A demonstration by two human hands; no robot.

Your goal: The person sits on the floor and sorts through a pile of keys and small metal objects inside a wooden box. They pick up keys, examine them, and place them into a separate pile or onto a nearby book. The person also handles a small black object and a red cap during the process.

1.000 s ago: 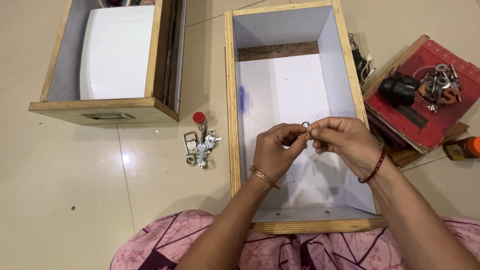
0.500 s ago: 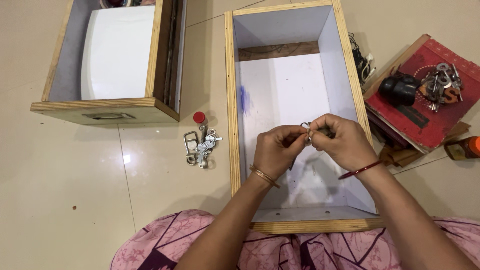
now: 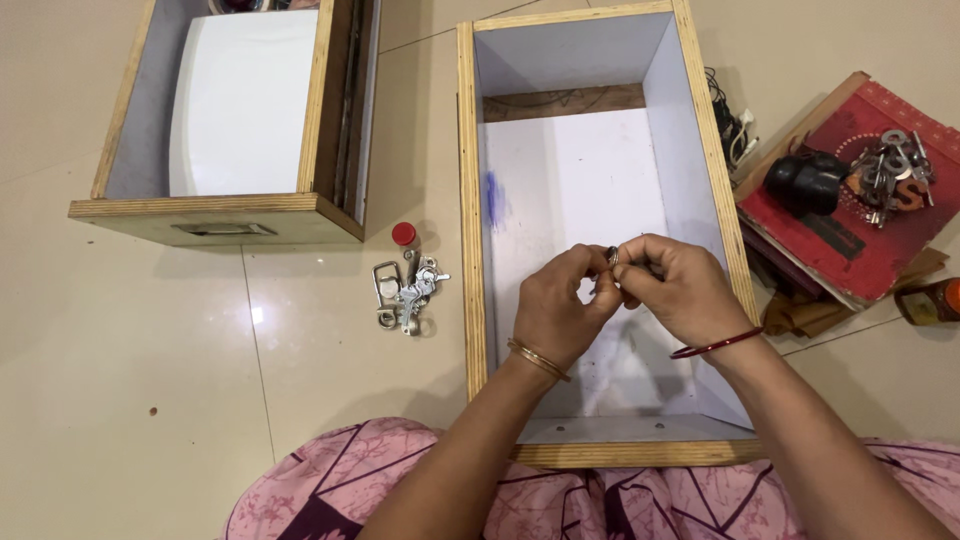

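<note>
Both hands meet above an empty wooden drawer [image 3: 470, 250] with a white lining. My left hand [image 3: 556, 310] and my right hand [image 3: 675, 290] pinch a small metal key ring [image 3: 612, 256] between their fingertips; most of the ring is hidden by the fingers. A thin gold bangle sits on the left wrist, a red one on the right. On the floor left of the drawer lies a bunch of keys [image 3: 405, 290] with a carabiner and a small red cap [image 3: 403, 233].
A second wooden drawer [image 3: 215, 205] holding a white sheet stands at the upper left. At the right lie a red book [image 3: 860, 230] with a black object [image 3: 805, 183] and another key bunch [image 3: 890, 165], cables [image 3: 733, 130] and an orange-capped bottle [image 3: 930, 300].
The hands have dropped slightly and closed tighter around the ring, so less of it shows. The right wrist has turned, tilting its red bangle flatter.
</note>
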